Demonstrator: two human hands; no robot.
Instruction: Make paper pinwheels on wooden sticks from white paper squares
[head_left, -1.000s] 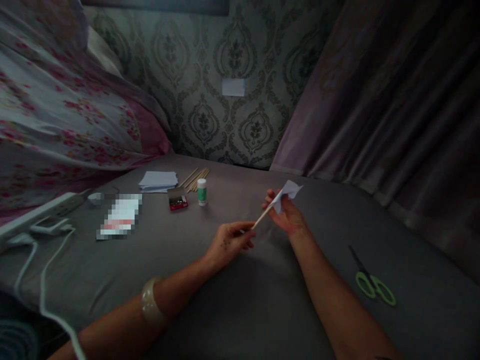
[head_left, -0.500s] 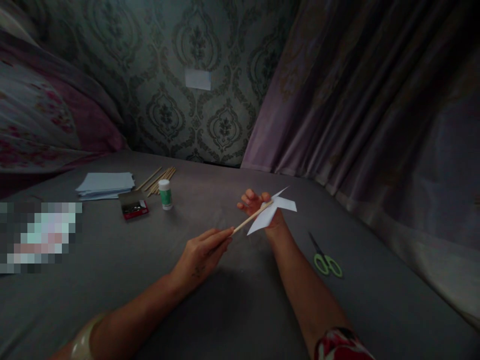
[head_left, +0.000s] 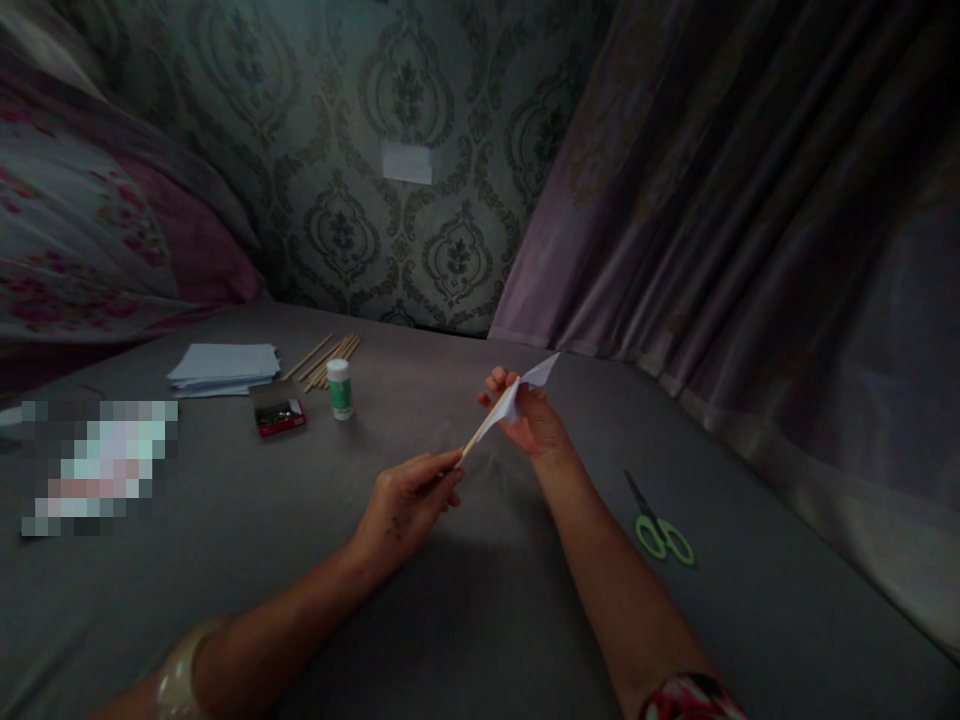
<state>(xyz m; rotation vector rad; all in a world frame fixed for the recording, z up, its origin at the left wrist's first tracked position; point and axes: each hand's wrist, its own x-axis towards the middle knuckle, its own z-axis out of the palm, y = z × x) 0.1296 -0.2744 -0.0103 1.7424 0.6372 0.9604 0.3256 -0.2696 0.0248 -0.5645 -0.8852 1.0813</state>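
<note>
My left hand (head_left: 409, 507) grips the lower end of a thin wooden stick (head_left: 471, 446), which slants up and away to the right. At the stick's far end sits a white paper pinwheel (head_left: 506, 405) with pointed blades, seen nearly edge-on. My right hand (head_left: 536, 420) is curled around that end from behind, its fingers bent against the paper; the blades and stick hide part of the grip. Scissors (head_left: 656, 530) with green handles lie on the grey cloth to the right of my right forearm.
A glue stick (head_left: 340, 390) stands on the grey-covered surface (head_left: 300, 520) at the left. Beside it are an open red box (head_left: 280, 415) of small metal pieces, several wooden sticks (head_left: 334, 362) and a stack of white paper (head_left: 225, 368). A curtain (head_left: 675, 250) hangs along the right.
The pinwheel has turned from spread blades to a narrower, edge-on look. My right fingers have closed in around it, and the stick tilts up more steeply. The view has shifted slightly.
</note>
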